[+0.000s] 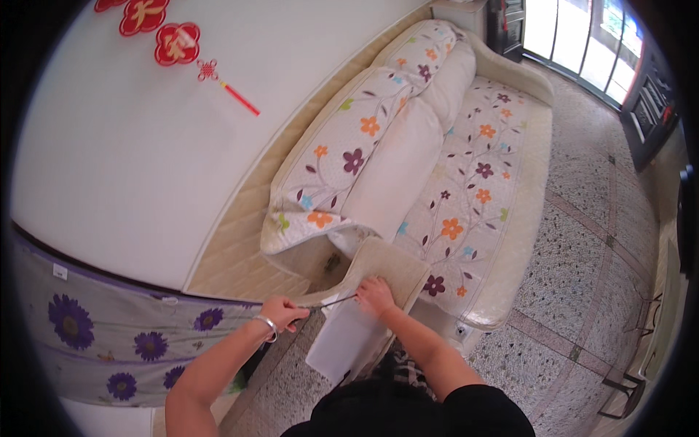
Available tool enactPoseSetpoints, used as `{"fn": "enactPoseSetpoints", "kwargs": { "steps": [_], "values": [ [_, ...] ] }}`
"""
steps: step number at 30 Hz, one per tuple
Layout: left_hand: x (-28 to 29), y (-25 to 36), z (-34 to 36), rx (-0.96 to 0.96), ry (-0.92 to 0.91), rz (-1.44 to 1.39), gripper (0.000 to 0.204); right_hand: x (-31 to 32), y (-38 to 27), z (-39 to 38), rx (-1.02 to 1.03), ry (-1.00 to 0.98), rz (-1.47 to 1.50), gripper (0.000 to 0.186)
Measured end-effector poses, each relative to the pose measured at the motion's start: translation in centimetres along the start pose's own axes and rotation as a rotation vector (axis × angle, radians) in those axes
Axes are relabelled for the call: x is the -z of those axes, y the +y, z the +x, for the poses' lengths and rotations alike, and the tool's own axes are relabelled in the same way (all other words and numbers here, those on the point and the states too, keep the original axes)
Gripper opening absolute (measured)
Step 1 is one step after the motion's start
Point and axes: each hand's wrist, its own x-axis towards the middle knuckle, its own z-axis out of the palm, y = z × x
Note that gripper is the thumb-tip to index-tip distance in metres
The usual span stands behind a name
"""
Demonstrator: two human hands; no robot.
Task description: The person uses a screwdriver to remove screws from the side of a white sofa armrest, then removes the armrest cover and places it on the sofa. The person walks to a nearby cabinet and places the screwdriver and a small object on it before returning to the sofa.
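Observation:
My left hand point(279, 313), with a silver bangle at the wrist, is closed round the dark end of a thin rod-like tool point(331, 302). The tool slants up to the right, and its far end meets my right hand point(375, 296). That hand lies on the beige sofa arm point(400, 266), its fingers bent and close together; what they grip is hidden. Below both hands, a whitish, translucent panel or box point(346, 339) stands against the arm's front. Behind the arm, the floral backrest cover point(309, 237) lifts at its near end over a dark gap.
A floral seat cover point(466, 197) runs along the sofa. To the left, a cloth with purple flowers point(149, 346) hangs below the white wall point(138, 167), which bears red ornaments point(177, 44). Speckled floor point(575, 269) stretches rightward to a dark stand point(622, 393) and glass doors point(582, 44).

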Motion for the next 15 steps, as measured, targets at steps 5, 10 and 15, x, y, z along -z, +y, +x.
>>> {"fn": "enactPoseSetpoints", "kwargs": {
  "steps": [5,10,15],
  "values": [
    [-1.4,-1.5,-2.4,-0.845,0.393,0.735,0.015,0.6,-0.6,0.3,0.014,-0.028,0.027,0.017],
    [-2.6,-2.0,-2.8,-1.11,0.453,1.058,0.024,0.2,0.0,0.2,0.012,-0.023,0.017,0.014],
    [-0.8,-1.9,-1.2,-0.138,0.054,0.073,0.039,0.7,-0.7,0.4,0.025,0.026,0.087,0.012]
  ]
}}
